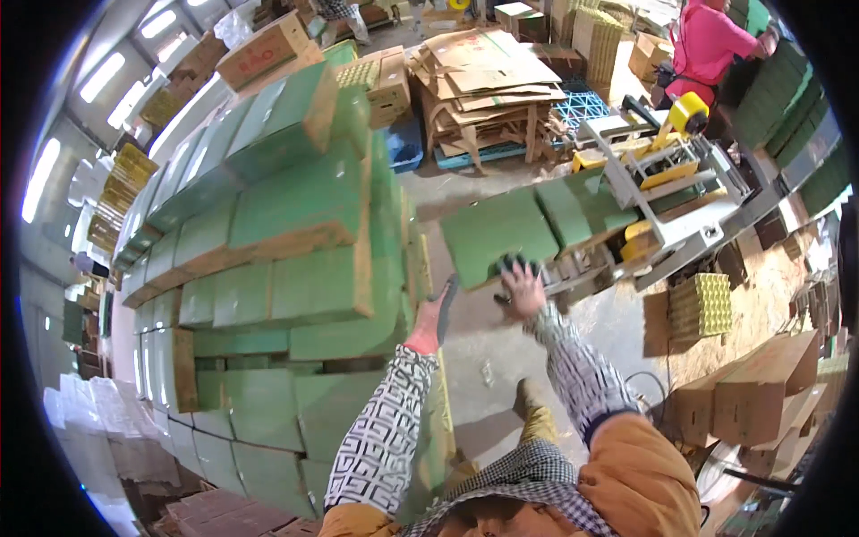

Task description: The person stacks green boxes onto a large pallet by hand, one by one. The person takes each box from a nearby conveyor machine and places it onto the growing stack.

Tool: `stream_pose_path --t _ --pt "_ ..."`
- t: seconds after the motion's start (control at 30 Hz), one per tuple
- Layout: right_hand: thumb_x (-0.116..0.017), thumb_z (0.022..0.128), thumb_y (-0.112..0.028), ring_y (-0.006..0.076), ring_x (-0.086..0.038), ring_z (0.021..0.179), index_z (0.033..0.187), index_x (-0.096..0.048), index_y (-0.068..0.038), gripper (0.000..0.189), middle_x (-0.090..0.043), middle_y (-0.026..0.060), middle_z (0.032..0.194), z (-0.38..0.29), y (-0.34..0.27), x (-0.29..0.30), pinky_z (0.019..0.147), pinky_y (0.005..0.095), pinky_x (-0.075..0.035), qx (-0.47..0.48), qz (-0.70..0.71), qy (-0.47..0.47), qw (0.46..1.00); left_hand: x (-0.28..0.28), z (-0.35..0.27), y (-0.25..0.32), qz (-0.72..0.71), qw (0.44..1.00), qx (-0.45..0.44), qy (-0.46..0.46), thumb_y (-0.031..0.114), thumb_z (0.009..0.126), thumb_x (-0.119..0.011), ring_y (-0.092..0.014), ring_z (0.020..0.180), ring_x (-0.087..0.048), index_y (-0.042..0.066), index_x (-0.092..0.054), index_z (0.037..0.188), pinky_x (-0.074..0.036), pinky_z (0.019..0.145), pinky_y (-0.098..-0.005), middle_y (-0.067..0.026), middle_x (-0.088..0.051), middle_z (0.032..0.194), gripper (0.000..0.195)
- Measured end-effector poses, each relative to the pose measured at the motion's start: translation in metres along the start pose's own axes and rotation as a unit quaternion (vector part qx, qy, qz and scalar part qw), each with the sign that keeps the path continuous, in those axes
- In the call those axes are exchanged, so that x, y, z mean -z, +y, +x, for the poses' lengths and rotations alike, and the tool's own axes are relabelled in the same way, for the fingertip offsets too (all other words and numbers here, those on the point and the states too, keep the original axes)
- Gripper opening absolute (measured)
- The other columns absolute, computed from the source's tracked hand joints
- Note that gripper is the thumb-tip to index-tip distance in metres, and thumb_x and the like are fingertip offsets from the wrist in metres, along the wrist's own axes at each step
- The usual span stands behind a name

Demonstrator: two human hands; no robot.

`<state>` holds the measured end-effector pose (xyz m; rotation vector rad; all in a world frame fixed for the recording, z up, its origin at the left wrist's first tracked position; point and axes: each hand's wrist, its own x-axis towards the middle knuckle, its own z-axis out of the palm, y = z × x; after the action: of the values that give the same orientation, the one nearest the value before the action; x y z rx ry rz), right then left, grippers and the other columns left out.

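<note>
A green carton [500, 231] lies at the near end of a roller conveyor, with a second green carton [584, 205] behind it towards a carton-sealing machine [661, 174]. My right hand [522, 285], in a dark-fingered glove, is at the near carton's front edge with its fingers spread; whether it touches the carton is hard to tell. My left hand [435, 319], also gloved, reaches forward between that carton and a tall stack of green cartons [295, 208]. It is seen edge-on, appears flat and holds nothing.
Flattened cardboard [486, 74] is piled beyond the conveyor, near a blue plastic pallet [580, 104]. A person in pink [704, 47] stands at the far right. Egg trays [701, 305] and open cardboard boxes [751, 396] sit to my right. A cable [661, 386] curves nearby.
</note>
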<state>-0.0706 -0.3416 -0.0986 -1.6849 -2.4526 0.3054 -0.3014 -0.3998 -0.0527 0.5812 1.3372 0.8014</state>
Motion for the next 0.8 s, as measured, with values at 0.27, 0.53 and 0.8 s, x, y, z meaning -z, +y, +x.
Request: stream_pose_path --t 0.27,0.53,0.8 --pt "-0.068 0.076 -0.041 0.0204 -0.051 0.077 0.125 -0.042 -0.007 0.065 -0.052 0.006 0.093 0.001 0.152 0.032 0.07 0.03 -0.045 -0.404 0.756 0.132 0.498 -0.044 0.118 -0.031 -0.387 0.913 -0.034 -0.122 0.03 0.091 -0.051 -0.014 0.098 -0.055 0.005 -0.05 0.119 -0.046 0.085 -0.0277 -0.002 -0.056 0.11 0.038" --pt "-0.058 0.082 -0.044 0.0254 -0.05 0.107 0.121 -0.05 -0.01 0.052 -0.052 0.0058 0.119 0.08 0.132 0.011 0.089 0.0425 -0.042 -0.354 0.887 0.074 0.289 -0.059 -0.122 0.049 -0.11 0.926 -0.197 0.304 0.018 0.078 -0.064 -0.018 0.096 -0.056 -0.001 -0.046 0.119 -0.047 0.083 -0.029 -0.0107 -0.056 0.109 0.049" --pt "-0.045 0.09 -0.046 0.0224 -0.049 0.11 0.128 -0.043 -0.007 0.055 -0.05 0.0052 0.122 -0.121 -0.01 0.089 0.094 0.0362 -0.039 -0.188 0.876 -0.028 0.444 0.093 -0.391 -0.044 -0.319 0.821 -0.333 0.336 0.02 0.088 -0.048 -0.028 0.101 -0.056 0.001 -0.038 0.129 -0.047 0.086 -0.0428 -0.0142 -0.052 0.118 0.046"
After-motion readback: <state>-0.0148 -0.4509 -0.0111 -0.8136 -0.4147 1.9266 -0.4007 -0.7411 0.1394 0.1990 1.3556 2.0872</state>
